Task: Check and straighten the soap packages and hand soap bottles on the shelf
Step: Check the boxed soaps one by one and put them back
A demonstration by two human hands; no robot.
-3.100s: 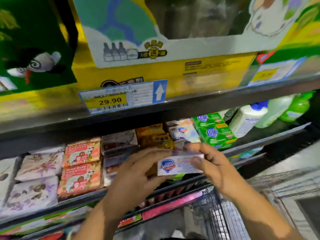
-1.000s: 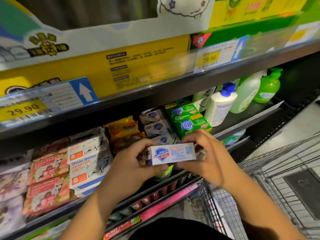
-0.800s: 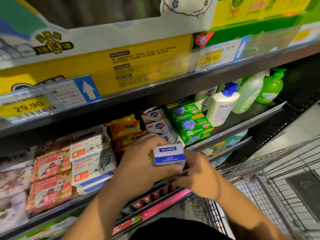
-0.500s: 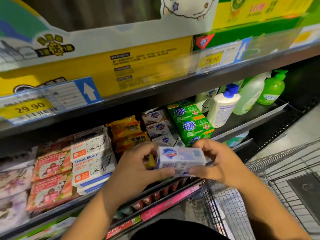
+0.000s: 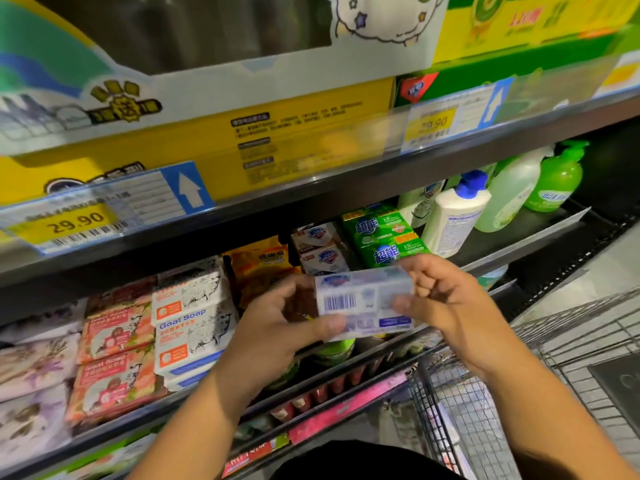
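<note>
Before the shelf (image 5: pixel 346 188), soap box (image 5: pixel 363 301) barcode-up, clamped between left hand (image 5: pixel 277 327) at nine o'clock and right hand (image 5: pixel 446 299) at three o'clock.

Dim shop aisle: dark metal shelving (image 5: pixel 311 199) carrying yellow price tags (image 5: pixel 74 223), wire trolley (image 5: pixel 460 410) standing on grey floor (image 5: pixel 613 265).

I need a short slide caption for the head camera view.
Both hands, left and right, hold a white soap box, barcode side up, before the soap shelf.
</note>
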